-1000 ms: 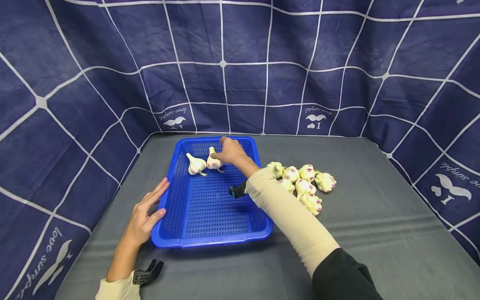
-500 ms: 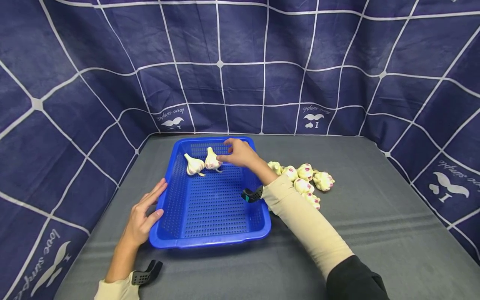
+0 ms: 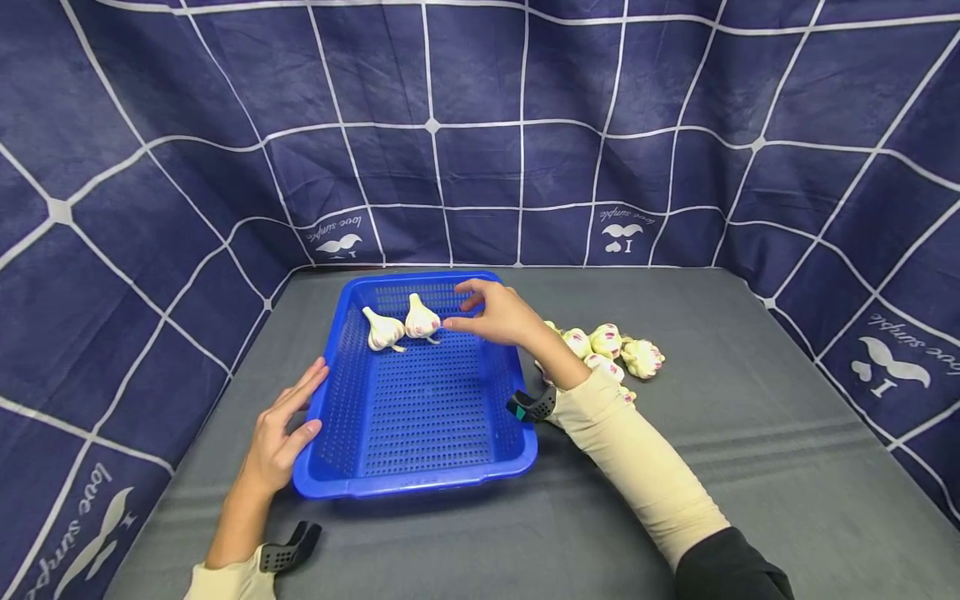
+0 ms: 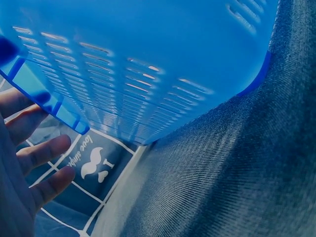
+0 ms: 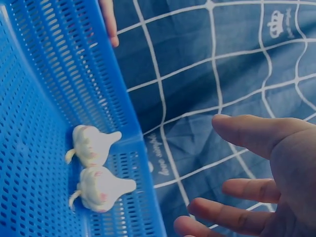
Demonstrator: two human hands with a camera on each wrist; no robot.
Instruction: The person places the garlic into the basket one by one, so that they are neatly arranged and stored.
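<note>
"Navy fabric curtain (image 3: pixel 480 167) with white grid lines hangs beyond the grey cloth-covered table (image 3: pixel 750 467). Any writing?"

"'love simple' and 'I', beside white moustaches."

"And the right hand (image 3: pixel 504 317)?"

"Fingers loosely curved and apart, holding nothing; since the earlier frame it's moved right, off two white, pink-marked garlic bulbs (image 3: pixel 422 320) at the far end of the blue perforated plastic basket (image 3: pixel 420 482)."

"Left hand (image 3: pixel 273 437)?"

"Fingers extended against the basket's left rim. More garlic bulbs (image 3: pixel 606 342) cluster right of it."

Garlic pile (image 3: pixel 604 363) part. hid. behind R sleeve (image 3: pixel 643 467)
</note>
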